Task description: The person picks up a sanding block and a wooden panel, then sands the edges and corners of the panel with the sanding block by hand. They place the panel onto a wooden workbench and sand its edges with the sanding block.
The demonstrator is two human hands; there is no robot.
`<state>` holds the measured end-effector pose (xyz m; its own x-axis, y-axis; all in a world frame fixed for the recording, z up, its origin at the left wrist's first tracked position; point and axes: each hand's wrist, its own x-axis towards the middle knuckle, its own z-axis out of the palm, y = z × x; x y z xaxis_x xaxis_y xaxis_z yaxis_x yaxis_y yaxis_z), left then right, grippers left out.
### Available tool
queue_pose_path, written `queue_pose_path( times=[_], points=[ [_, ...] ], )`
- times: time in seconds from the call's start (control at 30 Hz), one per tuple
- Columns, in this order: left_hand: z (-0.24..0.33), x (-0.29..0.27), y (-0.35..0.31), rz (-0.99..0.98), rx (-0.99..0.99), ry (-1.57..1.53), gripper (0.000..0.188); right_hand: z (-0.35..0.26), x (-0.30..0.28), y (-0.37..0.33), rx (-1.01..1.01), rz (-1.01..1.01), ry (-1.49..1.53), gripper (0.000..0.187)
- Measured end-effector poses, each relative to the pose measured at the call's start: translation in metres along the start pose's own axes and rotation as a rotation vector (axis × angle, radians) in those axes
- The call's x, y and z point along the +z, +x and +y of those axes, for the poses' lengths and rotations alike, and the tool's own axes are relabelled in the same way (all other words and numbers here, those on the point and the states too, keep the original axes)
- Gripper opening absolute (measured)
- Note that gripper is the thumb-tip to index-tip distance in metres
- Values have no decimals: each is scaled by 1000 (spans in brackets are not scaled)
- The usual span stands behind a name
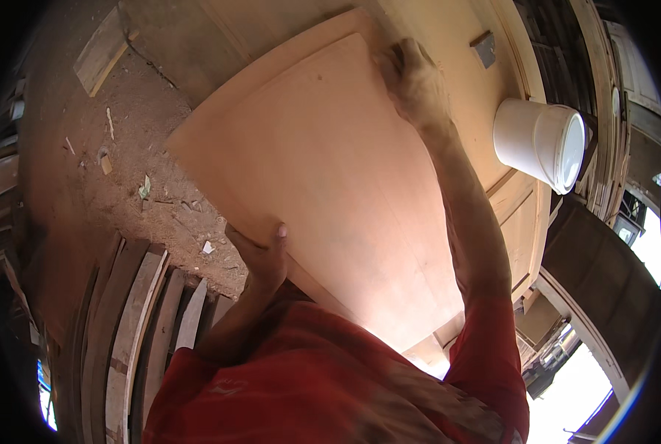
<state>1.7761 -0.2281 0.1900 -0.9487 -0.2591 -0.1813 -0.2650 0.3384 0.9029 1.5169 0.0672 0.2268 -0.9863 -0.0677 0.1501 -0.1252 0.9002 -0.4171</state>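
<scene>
A broad, smooth wooden panel, light brown with a stepped border along its far side, lies in front of my body. My left hand grips its near left edge, with the thumb on top and the fingers hidden underneath. At the panel's far right edge, my right hand is closed, its fingers curled at the rim. That hand is slightly blurred, and whether anything small is inside it cannot be made out. Beneath and beyond the panel is a larger wooden door with framed sections.
On the larger door's right side a white plastic bucket lies tilted. A small grey piece rests farther back. Several boards stand at lower left. Scraps and a wood offcut lie on the dirt floor.
</scene>
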Motion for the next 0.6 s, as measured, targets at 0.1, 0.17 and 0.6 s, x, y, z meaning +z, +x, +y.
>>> queue_pose_path(
  times=[0.1,0.17,0.6],
  points=[
    [20,5,2,11,-286,-324,81,-30,25,59,102,-21,-45,33],
    [18,0,-3,23,-315,-335,82,-37,12,23,170,-83,-5,28],
    [4,0,1,24,-144,21,88,-14,-8,-24,168,-86,10,32]
  ],
)
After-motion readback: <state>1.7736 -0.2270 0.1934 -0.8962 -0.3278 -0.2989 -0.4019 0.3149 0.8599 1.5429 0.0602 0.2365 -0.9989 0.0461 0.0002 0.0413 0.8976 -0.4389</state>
